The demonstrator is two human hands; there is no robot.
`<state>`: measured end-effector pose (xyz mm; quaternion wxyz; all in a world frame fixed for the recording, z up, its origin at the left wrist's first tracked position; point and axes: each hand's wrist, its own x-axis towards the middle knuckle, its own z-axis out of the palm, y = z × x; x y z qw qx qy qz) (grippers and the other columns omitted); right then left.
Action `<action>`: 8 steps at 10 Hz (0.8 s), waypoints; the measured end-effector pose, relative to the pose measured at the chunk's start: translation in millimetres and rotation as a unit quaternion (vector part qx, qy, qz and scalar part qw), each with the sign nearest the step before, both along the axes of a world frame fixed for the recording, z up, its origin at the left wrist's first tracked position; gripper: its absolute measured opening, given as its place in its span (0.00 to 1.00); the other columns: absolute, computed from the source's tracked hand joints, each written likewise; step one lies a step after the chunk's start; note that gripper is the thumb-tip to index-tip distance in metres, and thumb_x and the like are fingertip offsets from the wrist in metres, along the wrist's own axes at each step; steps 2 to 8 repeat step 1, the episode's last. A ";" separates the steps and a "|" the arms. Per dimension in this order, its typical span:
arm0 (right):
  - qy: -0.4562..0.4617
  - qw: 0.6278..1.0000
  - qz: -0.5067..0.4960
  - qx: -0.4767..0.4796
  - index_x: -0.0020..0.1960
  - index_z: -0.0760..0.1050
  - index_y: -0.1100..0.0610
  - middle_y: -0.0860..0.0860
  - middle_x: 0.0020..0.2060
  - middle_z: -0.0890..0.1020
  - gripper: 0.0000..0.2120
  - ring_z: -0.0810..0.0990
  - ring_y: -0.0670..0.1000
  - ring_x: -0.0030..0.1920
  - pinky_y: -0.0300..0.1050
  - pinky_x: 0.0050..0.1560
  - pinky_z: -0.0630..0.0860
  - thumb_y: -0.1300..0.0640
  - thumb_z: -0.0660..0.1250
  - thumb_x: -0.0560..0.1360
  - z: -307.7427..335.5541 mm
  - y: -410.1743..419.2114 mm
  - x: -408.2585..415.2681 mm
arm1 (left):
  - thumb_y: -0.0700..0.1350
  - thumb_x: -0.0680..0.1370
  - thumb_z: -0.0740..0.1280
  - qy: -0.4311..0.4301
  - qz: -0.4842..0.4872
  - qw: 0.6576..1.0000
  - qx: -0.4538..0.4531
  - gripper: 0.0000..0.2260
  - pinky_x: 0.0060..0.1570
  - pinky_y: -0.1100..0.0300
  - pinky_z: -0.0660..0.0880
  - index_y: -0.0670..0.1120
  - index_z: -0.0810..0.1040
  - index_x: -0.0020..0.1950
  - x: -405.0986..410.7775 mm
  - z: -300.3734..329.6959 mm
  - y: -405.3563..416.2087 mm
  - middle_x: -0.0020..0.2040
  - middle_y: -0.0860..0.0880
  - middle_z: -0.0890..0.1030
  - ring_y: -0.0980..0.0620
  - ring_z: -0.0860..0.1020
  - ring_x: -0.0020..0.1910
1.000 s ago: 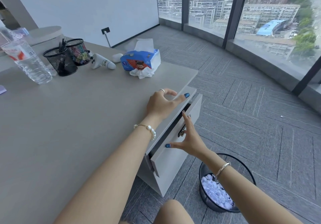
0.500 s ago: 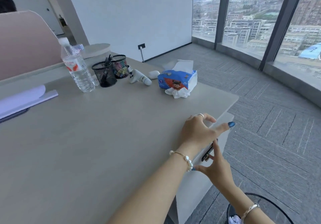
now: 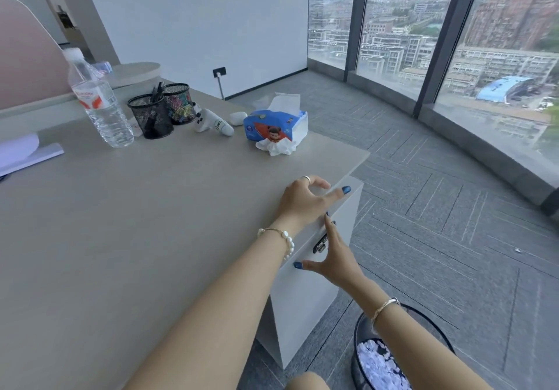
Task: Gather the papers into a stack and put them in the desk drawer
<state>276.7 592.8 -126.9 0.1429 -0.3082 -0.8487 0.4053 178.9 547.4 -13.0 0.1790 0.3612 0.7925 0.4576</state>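
The white desk drawer (image 3: 305, 283) sits pushed in flush under the right edge of the grey desk (image 3: 127, 223). My right hand (image 3: 332, 256) lies flat against the drawer front beside its metal lock, fingers spread, holding nothing. My left hand (image 3: 305, 200) rests on the desk's right edge just above the drawer, fingers loosely curled and apart, nothing in it. No papers show in or by the drawer. A pale sheet or folder (image 3: 24, 155) lies at the far left desk edge.
At the desk's back stand a water bottle (image 3: 99, 102), two black mesh cups (image 3: 160, 111), a white controller (image 3: 211, 122) and a blue tissue box (image 3: 275, 126). A black bin (image 3: 390, 356) with shredded paper stands on the floor beside the drawer unit.
The drawer, slightly open a second ago, has been pushed shut by my right hand. My view has lifted, showing more of the desk and the bottle.
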 end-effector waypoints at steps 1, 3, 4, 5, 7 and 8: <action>0.007 1.000 -0.004 0.003 0.77 0.40 0.53 0.50 0.77 0.55 0.59 0.58 0.54 0.75 0.42 0.63 0.66 0.45 0.77 0.61 10.8 -8.2 6.7 | 0.60 0.67 0.72 -0.010 -0.003 1.000 0.005 0.18 0.49 0.63 0.70 0.50 0.81 0.49 0.1 3.6 -3.2 0.52 0.54 0.81 0.56 0.76 0.52; 0.007 1.000 -0.004 0.003 0.77 0.40 0.53 0.50 0.77 0.55 0.59 0.58 0.54 0.75 0.42 0.63 0.66 0.45 0.77 0.61 10.8 -8.2 6.7 | 0.60 0.67 0.72 -0.010 -0.003 1.000 0.005 0.18 0.49 0.63 0.70 0.50 0.81 0.49 0.1 3.6 -3.2 0.52 0.54 0.81 0.56 0.76 0.52; 0.007 1.000 -0.004 0.003 0.77 0.40 0.53 0.50 0.77 0.55 0.59 0.58 0.54 0.75 0.42 0.63 0.66 0.45 0.77 0.61 10.8 -8.2 6.7 | 0.60 0.67 0.72 -0.010 -0.003 1.000 0.005 0.18 0.49 0.63 0.70 0.50 0.81 0.49 0.1 3.6 -3.2 0.52 0.54 0.81 0.56 0.76 0.52; 0.007 1.000 -0.004 0.003 0.77 0.40 0.53 0.50 0.77 0.55 0.59 0.58 0.54 0.75 0.42 0.63 0.66 0.45 0.77 0.61 10.8 -8.2 6.7 | 0.60 0.67 0.72 -0.010 -0.003 1.000 0.005 0.18 0.49 0.63 0.70 0.50 0.81 0.49 0.1 3.6 -3.2 0.52 0.54 0.81 0.56 0.76 0.52; 0.007 1.000 -0.004 0.003 0.77 0.40 0.53 0.50 0.77 0.55 0.59 0.58 0.54 0.75 0.42 0.63 0.66 0.45 0.77 0.61 10.8 -8.2 6.7 | 0.60 0.67 0.72 -0.010 -0.003 1.000 0.005 0.18 0.49 0.63 0.70 0.50 0.81 0.49 0.1 3.6 -3.2 0.52 0.54 0.81 0.56 0.76 0.52; 0.007 1.000 -0.004 0.003 0.77 0.40 0.53 0.50 0.77 0.55 0.59 0.58 0.54 0.75 0.42 0.63 0.66 0.45 0.77 0.61 10.8 -8.2 6.7 | 0.60 0.67 0.72 -0.010 -0.003 1.000 0.005 0.18 0.49 0.63 0.70 0.50 0.81 0.49 0.1 3.6 -3.2 0.52 0.54 0.81 0.56 0.76 0.52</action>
